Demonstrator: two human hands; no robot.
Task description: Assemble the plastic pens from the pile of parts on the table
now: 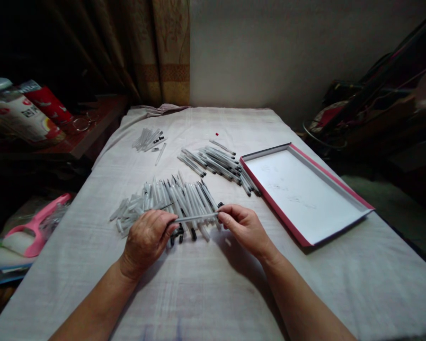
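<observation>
A pale, see-through pen barrel (198, 218) stretches level between my two hands. Its left end is pinched in the closed fingers of my left hand (147, 237), and my right hand (246, 229) grips the other end, where a small dark piece shows at the fingertips. Just behind lies a loose pile of pen parts (184, 194), some with dark tips. Clear pen caps (129, 213) are heaped left of it. Small black plugs (181, 239) lie under the barrel. Farther back, pens with black ends (216, 163) are stacked beside the box lid.
A shallow red-edged box lid (298, 194) with a white inside sits on the right. More clear parts (147, 139) lie at the back left, and a tiny red piece (217, 134) at the back. Off the table's left side are a pink-handled tool (39, 227) and a jar (21, 113).
</observation>
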